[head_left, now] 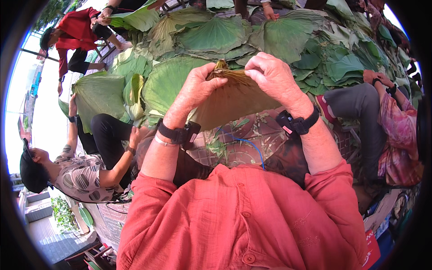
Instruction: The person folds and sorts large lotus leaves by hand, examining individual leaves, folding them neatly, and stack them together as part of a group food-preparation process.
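A large brownish lotus leaf (pixel 233 101) hangs before me, its upper edge gathered into folds. My left hand (pixel 199 84) pinches the bunched edge between thumb and fingers, where a yellow-brown crumpled tip (pixel 221 64) sticks up. At the other end of the folds, my right hand (pixel 275 77) has its thumb and fingertips closed on the edge. Just beyond my left hand lies a broad green lotus leaf (pixel 172 79). Black straps with small boxes are on both my wrists.
A wide heap of lotus leaves (pixel 212 35) spreads ahead. A person in a cap (pixel 81 172) sits at left, holding up a leaf (pixel 98 98). Another person's knee (pixel 354 104) is close at right. A blue cord (pixel 251 143) crosses the leaf-strewn paving (pixel 229 153).
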`<act>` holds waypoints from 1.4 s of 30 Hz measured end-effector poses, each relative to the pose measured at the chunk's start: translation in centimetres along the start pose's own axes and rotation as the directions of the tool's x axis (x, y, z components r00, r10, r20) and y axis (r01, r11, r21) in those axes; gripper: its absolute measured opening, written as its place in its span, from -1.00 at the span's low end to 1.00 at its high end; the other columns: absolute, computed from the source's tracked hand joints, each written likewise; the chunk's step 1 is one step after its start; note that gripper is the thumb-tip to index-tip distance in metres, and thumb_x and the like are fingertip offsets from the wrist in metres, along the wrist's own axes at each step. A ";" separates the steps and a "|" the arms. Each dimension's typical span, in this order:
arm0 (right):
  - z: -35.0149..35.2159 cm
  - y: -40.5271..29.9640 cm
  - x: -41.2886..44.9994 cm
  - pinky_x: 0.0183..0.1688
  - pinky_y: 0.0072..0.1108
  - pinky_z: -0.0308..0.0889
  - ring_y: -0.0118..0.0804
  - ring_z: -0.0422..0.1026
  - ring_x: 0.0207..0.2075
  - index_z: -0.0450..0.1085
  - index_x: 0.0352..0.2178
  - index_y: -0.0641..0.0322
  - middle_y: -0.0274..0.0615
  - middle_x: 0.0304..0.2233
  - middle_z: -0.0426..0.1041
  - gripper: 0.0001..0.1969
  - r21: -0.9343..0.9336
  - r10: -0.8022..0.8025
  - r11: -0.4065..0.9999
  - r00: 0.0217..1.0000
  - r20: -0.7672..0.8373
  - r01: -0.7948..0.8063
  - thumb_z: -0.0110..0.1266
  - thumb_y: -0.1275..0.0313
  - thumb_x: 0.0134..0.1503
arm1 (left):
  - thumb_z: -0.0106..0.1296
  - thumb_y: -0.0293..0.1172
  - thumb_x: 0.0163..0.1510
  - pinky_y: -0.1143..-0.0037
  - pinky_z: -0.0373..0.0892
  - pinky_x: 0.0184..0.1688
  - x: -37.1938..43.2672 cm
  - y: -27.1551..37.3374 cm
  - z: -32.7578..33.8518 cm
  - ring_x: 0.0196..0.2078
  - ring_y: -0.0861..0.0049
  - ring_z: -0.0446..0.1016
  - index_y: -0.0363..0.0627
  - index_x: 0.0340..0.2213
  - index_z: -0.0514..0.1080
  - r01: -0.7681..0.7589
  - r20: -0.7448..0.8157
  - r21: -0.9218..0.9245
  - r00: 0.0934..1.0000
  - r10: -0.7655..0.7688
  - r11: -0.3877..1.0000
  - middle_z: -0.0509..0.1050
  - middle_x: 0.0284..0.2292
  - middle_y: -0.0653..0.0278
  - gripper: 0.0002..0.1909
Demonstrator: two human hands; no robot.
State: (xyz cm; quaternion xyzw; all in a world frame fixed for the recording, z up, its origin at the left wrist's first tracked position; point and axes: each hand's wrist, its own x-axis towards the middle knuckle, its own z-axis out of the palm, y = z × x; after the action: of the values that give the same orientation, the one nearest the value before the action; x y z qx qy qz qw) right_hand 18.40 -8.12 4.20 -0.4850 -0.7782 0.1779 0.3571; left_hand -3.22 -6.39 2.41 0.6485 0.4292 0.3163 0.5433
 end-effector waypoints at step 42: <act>1.4 1.6 -0.2 -0.46 -0.55 0.27 -0.37 0.37 -0.56 0.39 -0.49 0.26 -0.20 -0.60 0.42 -0.85 0.344 0.237 0.893 0.953 0.187 -0.290 0.02 0.42 -0.13 | 0.05 -0.51 -0.06 0.71 0.26 -0.28 0.3 -0.4 1.0 -0.38 0.80 0.28 -0.26 -0.28 0.37 -0.010 0.019 0.060 1.000 0.009 0.998 0.41 -0.43 0.47 -0.75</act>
State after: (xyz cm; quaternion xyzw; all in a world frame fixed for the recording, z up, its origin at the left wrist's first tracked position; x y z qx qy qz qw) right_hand 18.48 -7.45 2.16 -0.4970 -0.6812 0.4005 0.3585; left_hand -2.35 -6.53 1.78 0.6696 0.4302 0.2996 0.5261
